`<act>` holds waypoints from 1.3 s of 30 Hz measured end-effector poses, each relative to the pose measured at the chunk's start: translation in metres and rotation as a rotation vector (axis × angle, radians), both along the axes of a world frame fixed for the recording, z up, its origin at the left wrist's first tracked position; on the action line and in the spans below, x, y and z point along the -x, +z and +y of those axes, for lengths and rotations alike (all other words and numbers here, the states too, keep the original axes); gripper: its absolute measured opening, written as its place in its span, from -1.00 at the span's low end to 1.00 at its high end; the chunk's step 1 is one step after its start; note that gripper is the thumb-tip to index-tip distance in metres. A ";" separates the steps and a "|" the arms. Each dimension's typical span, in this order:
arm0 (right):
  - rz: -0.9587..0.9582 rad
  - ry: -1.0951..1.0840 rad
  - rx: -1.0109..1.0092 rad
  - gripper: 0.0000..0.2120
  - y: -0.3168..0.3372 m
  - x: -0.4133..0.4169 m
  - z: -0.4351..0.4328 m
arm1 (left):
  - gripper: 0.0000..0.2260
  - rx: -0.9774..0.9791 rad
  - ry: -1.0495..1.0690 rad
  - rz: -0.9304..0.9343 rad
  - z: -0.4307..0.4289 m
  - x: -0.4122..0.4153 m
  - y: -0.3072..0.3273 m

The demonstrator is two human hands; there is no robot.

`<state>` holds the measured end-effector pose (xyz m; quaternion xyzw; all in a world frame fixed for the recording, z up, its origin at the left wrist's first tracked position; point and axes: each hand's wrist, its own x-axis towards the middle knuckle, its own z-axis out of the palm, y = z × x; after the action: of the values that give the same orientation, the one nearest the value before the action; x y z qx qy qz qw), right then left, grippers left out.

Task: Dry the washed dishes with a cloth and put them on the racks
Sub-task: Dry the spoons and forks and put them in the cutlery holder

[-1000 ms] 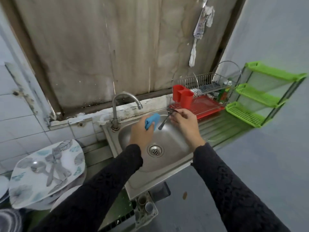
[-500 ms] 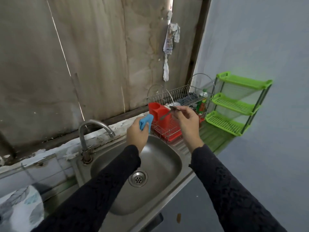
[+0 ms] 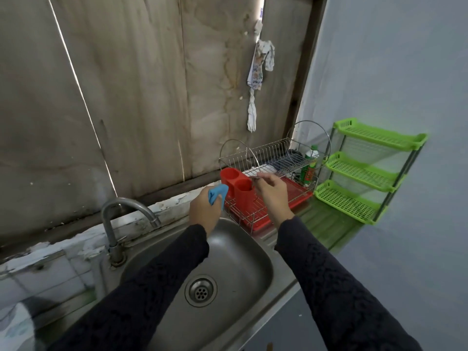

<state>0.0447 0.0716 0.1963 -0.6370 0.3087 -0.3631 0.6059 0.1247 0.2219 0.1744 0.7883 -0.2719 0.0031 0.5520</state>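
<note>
Left hand (image 3: pixel 202 211) grips blue cloth (image 3: pixel 218 194); right hand (image 3: pixel 272 196) pinches utensil (image 3: pixel 254 177), possibly fork.

The steel sink (image 3: pixel 240 264) sits right under me, its round drain (image 3: pixel 200 290) at the bottom of the basin and a curved metal faucet (image 3: pixel 111 234) standing at its far left corner. Behind the sink rises a stained wooden board (image 3: pixel 141 97), with a knotted white rag (image 3: pixel 258 69) hanging on it up past the sink's far right. A green bottle (image 3: pixel 309 165) stands beyond the sink to the right, near the pale blue wall (image 3: pixel 392 72).
</note>
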 end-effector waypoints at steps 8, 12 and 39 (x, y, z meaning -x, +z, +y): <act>0.236 0.123 -0.034 -0.84 -0.021 -0.004 -0.009 | -0.85 -0.029 0.049 0.021 0.001 0.001 -0.015; 0.279 0.144 0.030 -0.81 -0.035 0.006 0.005 | -0.85 -0.045 0.077 0.039 0.013 0.013 -0.032; 0.482 0.773 0.337 -0.90 -0.101 -0.008 0.284 | -0.81 -0.047 0.540 -0.015 0.329 0.065 -0.095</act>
<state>0.0523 0.3555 0.0957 -0.8604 0.1178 0.0014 0.4959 0.0594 0.5513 0.0795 0.8448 -0.0559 0.1499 0.5106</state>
